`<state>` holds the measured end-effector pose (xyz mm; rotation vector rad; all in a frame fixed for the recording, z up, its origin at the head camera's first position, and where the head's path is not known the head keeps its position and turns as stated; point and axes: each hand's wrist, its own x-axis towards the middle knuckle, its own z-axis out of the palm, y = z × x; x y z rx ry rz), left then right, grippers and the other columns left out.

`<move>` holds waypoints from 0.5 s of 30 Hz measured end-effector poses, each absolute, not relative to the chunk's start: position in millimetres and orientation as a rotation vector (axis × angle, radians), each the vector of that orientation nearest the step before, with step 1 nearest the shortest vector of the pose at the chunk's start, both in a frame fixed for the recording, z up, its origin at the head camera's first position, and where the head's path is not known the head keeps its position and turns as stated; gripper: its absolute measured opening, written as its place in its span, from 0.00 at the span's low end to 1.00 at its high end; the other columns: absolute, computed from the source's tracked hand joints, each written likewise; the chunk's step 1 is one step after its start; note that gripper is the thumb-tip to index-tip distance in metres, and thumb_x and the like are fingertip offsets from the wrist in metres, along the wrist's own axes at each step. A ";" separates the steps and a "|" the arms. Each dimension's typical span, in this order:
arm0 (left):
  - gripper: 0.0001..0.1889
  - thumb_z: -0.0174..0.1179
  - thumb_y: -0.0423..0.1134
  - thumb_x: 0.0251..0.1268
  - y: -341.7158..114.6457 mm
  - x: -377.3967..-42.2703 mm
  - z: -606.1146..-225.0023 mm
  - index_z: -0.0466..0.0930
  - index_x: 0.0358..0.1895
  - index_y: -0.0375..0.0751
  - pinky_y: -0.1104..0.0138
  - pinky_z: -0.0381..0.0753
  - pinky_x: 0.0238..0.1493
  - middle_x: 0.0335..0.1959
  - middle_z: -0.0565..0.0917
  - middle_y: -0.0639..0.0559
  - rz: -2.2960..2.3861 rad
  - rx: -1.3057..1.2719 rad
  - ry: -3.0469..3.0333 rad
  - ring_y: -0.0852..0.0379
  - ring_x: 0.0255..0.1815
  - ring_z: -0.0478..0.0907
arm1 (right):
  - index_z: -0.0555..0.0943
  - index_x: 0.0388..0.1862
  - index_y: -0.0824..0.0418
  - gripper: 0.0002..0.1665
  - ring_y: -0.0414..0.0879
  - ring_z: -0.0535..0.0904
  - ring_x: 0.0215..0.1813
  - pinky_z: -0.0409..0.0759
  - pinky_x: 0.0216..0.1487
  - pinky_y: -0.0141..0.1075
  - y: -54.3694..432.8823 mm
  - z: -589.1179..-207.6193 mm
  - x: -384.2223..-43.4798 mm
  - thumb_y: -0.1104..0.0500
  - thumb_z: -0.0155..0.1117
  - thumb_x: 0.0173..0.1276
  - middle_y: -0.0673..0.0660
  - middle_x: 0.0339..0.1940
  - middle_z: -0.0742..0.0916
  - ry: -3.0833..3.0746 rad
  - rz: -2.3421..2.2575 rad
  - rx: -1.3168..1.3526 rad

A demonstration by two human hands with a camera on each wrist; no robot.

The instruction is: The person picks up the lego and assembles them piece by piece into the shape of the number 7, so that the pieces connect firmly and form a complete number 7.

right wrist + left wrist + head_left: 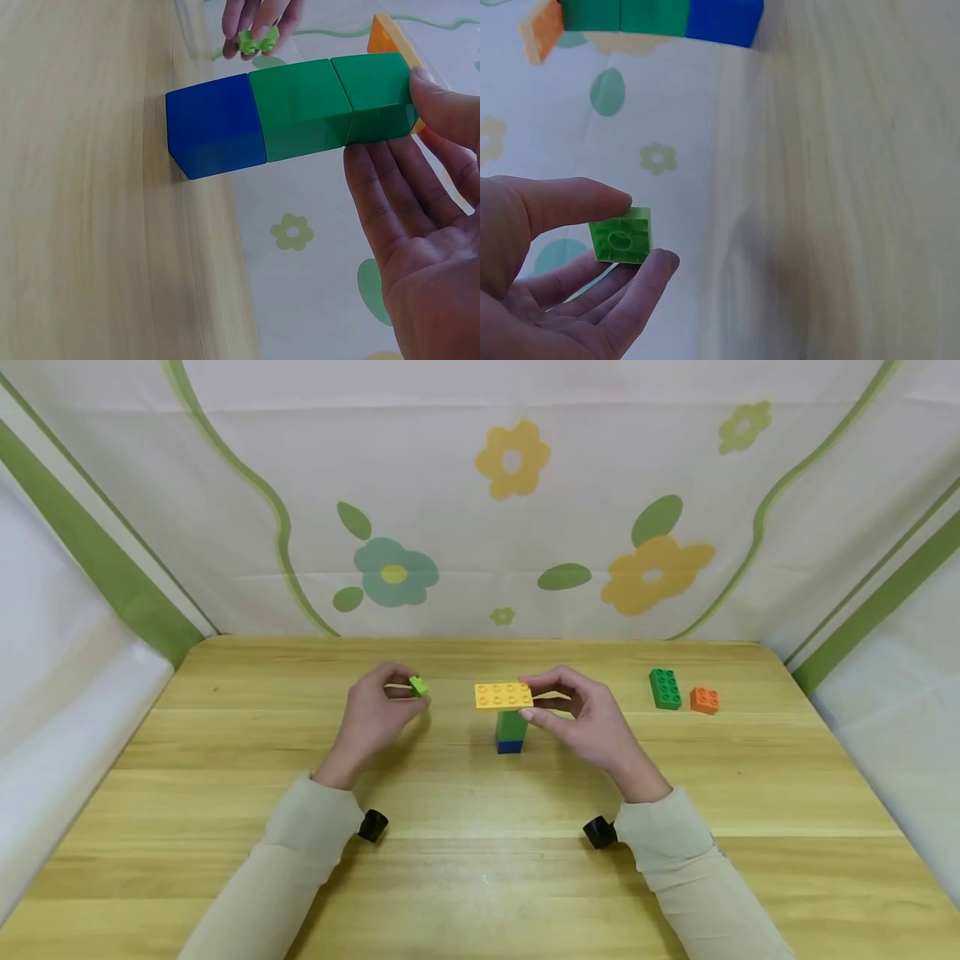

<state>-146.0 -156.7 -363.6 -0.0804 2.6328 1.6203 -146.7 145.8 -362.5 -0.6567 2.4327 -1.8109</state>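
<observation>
My left hand (375, 708) pinches a small light green brick (418, 686) between thumb and fingers, above the table left of a tower. Its hollow underside faces the left wrist view, where the brick (621, 238) sits at the fingertips. The tower stands upright: a blue brick (217, 124) at the bottom, two green bricks (304, 109) above it, and a long yellow brick (503, 696) across the top, sticking out to the left. With thumb and fingers on opposite sides, my right hand (588, 714) grips the yellow brick's right end, close to the upper green brick.
To the right on the wooden table (480, 877) lie a dark green brick (665, 688) and a small orange brick (704, 699). A white flowered cloth (450, 460) hangs behind the table's far edge, with more cloth at both sides.
</observation>
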 end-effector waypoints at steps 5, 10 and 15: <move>0.22 0.71 0.33 0.70 -154.5 -140.6 -361.3 0.77 0.63 0.35 0.66 0.89 0.56 0.64 0.83 0.39 1.781 -0.086 2.478 0.44 0.65 0.86 | 0.84 0.57 0.65 0.18 0.52 0.87 0.59 0.88 0.64 0.37 147.0 -364.7 -146.8 0.69 0.75 0.70 0.62 0.62 0.88 2.441 -1.799 -0.646; 0.24 0.73 0.28 0.67 -150.6 -138.3 -361.6 0.76 0.64 0.35 0.71 0.88 0.58 0.63 0.83 0.43 2.049 0.030 2.289 0.52 0.61 0.87 | 0.84 0.57 0.65 0.19 0.53 0.87 0.59 0.88 0.64 0.37 146.9 -364.8 -147.2 0.69 0.76 0.69 0.61 0.62 0.88 2.440 -1.805 -0.644; 0.27 0.73 0.25 0.64 -144.4 -133.5 -358.9 0.76 0.65 0.33 0.70 0.87 0.61 0.60 0.85 0.45 2.184 0.135 2.217 0.57 0.57 0.85 | 0.84 0.57 0.66 0.18 0.55 0.86 0.60 0.88 0.63 0.35 146.6 -364.0 -148.2 0.70 0.75 0.69 0.62 0.62 0.88 2.438 -1.810 -0.655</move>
